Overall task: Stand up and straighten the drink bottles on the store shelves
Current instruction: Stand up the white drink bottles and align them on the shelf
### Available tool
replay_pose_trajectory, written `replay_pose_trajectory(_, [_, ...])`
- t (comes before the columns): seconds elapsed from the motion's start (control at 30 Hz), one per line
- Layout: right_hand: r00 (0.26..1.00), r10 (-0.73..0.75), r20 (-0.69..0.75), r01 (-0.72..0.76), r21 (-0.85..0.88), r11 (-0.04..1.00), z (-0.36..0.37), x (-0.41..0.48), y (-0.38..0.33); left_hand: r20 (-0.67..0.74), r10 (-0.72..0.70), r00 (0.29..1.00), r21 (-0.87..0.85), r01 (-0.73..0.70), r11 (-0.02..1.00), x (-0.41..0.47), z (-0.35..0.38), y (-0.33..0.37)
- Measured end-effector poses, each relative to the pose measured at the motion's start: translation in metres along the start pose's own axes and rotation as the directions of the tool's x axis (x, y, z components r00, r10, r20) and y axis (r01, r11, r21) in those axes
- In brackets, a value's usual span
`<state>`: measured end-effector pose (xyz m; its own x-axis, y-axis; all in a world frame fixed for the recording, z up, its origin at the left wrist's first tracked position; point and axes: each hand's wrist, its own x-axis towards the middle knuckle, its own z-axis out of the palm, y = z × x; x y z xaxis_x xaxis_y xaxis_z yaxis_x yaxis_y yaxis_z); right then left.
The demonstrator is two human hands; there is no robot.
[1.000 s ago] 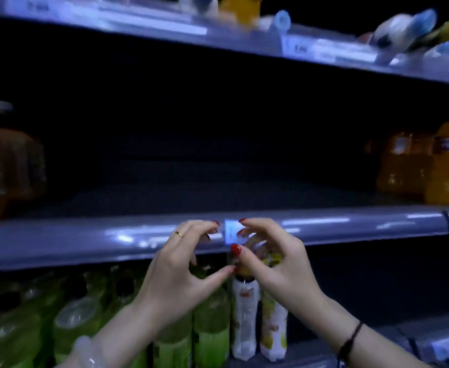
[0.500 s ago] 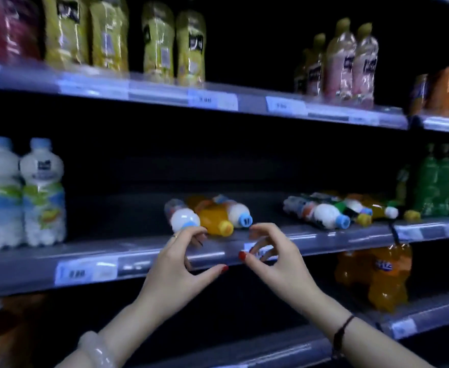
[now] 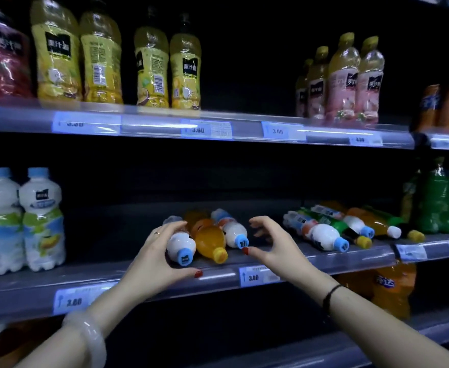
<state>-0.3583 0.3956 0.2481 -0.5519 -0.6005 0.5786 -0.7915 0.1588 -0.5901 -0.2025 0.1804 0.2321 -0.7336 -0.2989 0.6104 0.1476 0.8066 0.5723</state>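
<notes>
Three bottles lie on their sides on the middle shelf (image 3: 138,278), caps toward me: a white bottle with a blue cap (image 3: 181,244), an orange bottle with a yellow cap (image 3: 209,241) and a second white blue-capped bottle (image 3: 234,232). My left hand (image 3: 154,257) curls around the left white bottle, thumb under its cap and fingers over its body. My right hand (image 3: 273,244) hovers open just right of the second white bottle, not touching it. Further right, several more bottles (image 3: 332,229) lie toppled in a heap.
Two white bottles (image 3: 21,221) stand upright at the shelf's left. Green bottles (image 3: 441,197) stand at the far right. Yellow juice bottles (image 3: 154,65) and pink ones (image 3: 348,83) stand on the shelf above. Orange soda bottles (image 3: 388,285) sit on the shelf below.
The view has risen from a lower shelf to the shelf with toppled bottles. Both hands moved up from the shelf edge; the left now wraps the left white bottle.
</notes>
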Motion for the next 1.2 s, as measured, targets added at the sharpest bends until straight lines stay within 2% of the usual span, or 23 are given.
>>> replay_pose_trajectory(0.1, [0.992, 0.061, 0.112, -0.063, 0.020, 0.998, 0.004, 0.026, 0.018, 0.039, -0.074, 0.996, -0.013, 0.075, 0.997, 0.010, 0.007, -0.010])
replay_pose_trajectory(0.27, [0.950, 0.096, 0.297, -0.062, -0.123, 0.991, 0.017, 0.062, 0.047, 0.062, -0.103, 0.993, 0.031, 0.101, 0.994, 0.017, 0.016, -0.028])
replay_pose_trajectory(0.47, [0.891, 0.138, 0.432, -0.160, 0.014, 0.987, 0.025, 0.083, 0.067, 0.064, -0.120, 0.991, 0.039, 0.118, 0.992, 0.024, 0.017, -0.031])
replay_pose_trajectory(0.67, [0.958, 0.057, 0.280, -0.070, 0.034, 0.997, 0.023, 0.072, 0.061, 0.014, -0.096, 0.995, 0.010, 0.096, 0.995, 0.024, 0.017, -0.026])
replay_pose_trajectory(0.8, [0.999, 0.036, -0.025, -0.030, 0.224, 0.974, 0.006, 0.077, 0.046, -0.220, -0.154, 0.963, -0.203, 0.109, 0.973, 0.038, 0.008, -0.002])
replay_pose_trajectory(0.9, [0.977, 0.054, -0.205, 0.026, 0.369, 0.929, -0.012, 0.090, 0.022, -0.389, -0.140, 0.910, -0.278, 0.029, 0.960, 0.059, 0.002, 0.024])
replay_pose_trajectory(0.97, [0.956, 0.106, -0.272, 0.017, 0.414, 0.910, -0.018, 0.099, 0.011, -0.479, -0.133, 0.868, -0.290, -0.013, 0.957, 0.073, 0.001, 0.038])
replay_pose_trajectory(1.07, [0.962, 0.115, -0.248, -0.005, 0.401, 0.916, -0.016, 0.101, 0.002, -0.480, -0.252, 0.841, -0.422, 0.031, 0.906, 0.091, 0.001, 0.044])
replay_pose_trajectory(1.13, [0.987, 0.108, -0.122, -0.040, 0.461, 0.887, -0.008, 0.096, 0.001, -0.356, -0.282, 0.891, -0.443, 0.104, 0.891, 0.098, 0.002, 0.041])
replay_pose_trajectory(1.2, [0.997, 0.081, -0.011, -0.064, 0.512, 0.856, -0.002, 0.088, 0.008, -0.216, -0.272, 0.938, -0.361, 0.182, 0.915, 0.095, 0.002, 0.032])
